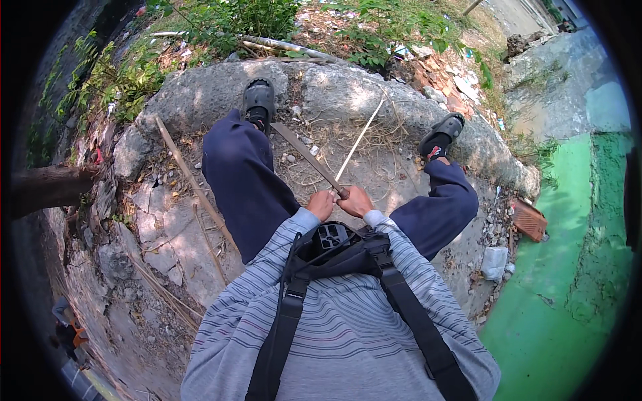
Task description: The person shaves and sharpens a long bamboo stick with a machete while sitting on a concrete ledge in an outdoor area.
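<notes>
In front of my body, my right hand (356,202) is wrapped around the handle of a machete (304,152). Its long dark blade points up and left, with the tip close to my left shoe. Fingers closed, my left hand (321,204) is right beside it, at the lower end of a pale thin strip (361,137) that looks like split bamboo. From there the strip slants up and right, meeting the blade near the handle. Between my feet, thin curled fibres (384,132) are scattered over the ground.
A low rough concrete ledge (200,87) curves beyond my feet. Long wooden poles (190,177) lie at the left. At the right are an orange-brown plastic basket (529,220), a whitish container (495,262) and a green-painted surface (555,281). Another person (70,334) is at the far lower left.
</notes>
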Demonstrator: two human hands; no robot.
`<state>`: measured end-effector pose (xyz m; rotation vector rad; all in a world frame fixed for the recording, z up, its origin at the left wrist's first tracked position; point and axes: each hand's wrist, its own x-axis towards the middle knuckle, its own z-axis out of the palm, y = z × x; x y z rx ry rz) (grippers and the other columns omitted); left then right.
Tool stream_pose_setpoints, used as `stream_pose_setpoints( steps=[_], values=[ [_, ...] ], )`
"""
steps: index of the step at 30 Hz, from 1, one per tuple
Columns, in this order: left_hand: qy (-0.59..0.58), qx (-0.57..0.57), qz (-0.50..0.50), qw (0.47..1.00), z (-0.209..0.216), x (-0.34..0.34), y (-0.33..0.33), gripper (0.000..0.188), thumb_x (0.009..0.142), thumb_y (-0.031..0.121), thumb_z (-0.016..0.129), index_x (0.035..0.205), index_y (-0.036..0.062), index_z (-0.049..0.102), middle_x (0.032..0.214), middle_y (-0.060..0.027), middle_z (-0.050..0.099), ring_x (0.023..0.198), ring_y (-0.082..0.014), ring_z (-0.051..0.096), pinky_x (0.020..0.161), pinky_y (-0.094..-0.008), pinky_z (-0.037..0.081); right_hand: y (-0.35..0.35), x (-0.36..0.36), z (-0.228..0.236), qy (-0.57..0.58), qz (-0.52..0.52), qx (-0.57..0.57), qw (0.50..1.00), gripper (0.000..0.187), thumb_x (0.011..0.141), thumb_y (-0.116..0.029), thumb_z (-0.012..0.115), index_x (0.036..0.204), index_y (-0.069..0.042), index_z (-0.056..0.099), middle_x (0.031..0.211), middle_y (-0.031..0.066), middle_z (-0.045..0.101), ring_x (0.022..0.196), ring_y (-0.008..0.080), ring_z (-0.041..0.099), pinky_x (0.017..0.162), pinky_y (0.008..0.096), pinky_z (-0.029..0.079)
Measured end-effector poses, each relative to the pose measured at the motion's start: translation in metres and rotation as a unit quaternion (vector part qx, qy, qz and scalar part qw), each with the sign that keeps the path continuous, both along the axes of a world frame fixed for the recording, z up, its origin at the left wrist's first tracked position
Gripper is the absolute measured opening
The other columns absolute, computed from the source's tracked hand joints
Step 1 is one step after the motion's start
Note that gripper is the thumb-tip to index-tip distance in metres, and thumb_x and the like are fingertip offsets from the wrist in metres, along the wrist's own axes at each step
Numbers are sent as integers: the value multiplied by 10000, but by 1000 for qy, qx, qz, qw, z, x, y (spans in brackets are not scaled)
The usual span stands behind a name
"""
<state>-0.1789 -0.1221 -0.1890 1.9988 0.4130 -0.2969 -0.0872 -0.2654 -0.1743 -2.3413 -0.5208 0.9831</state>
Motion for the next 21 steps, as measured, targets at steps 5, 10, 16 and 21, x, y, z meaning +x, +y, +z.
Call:
stream_pose_setpoints(
  steps=[5, 10, 16, 21],
  values=[
    [31, -22, 30, 999, -11, -3, 3, 371, 978, 275, 417, 862, 17, 657, 819, -240, 667, 857, -426, 653, 791, -508, 486, 3, -3, -2, -13, 0, 26, 1000, 264, 736, -280, 651, 822, -32, 678, 764, 247, 649, 771, 442, 641, 709, 493, 504],
    [38, -14, 29, 999, -8, -4, 1, 395, 957, 290, 413, 873, -8, 658, 861, -255, 666, 893, -427, 643, 808, -505, 475, 0, -7, -4, -30, 14, 16, 999, 277, 709, -284, 643, 850, -53, 700, 808, 235, 671, 818, 441, 649, 734, 496, 512],
    [37, 15, 15, 999, 3, 0, 3, 394, 930, 284, 414, 856, -28, 643, 885, -276, 653, 908, -443, 626, 804, -518, 457, 1, -7, 0, 7, 35, -1, 999, 297, 703, -293, 646, 862, -48, 701, 848, 242, 675, 828, 443, 649, 742, 495, 511],
    [24, 27, 15, 999, -6, -3, 8, 364, 918, 271, 417, 832, -8, 635, 869, -275, 648, 892, -446, 622, 788, -530, 453, 8, -12, 5, -28, 11, 3, 1000, 300, 707, -290, 642, 878, -50, 701, 869, 261, 671, 860, 455, 641, 778, 516, 508]
  ],
)
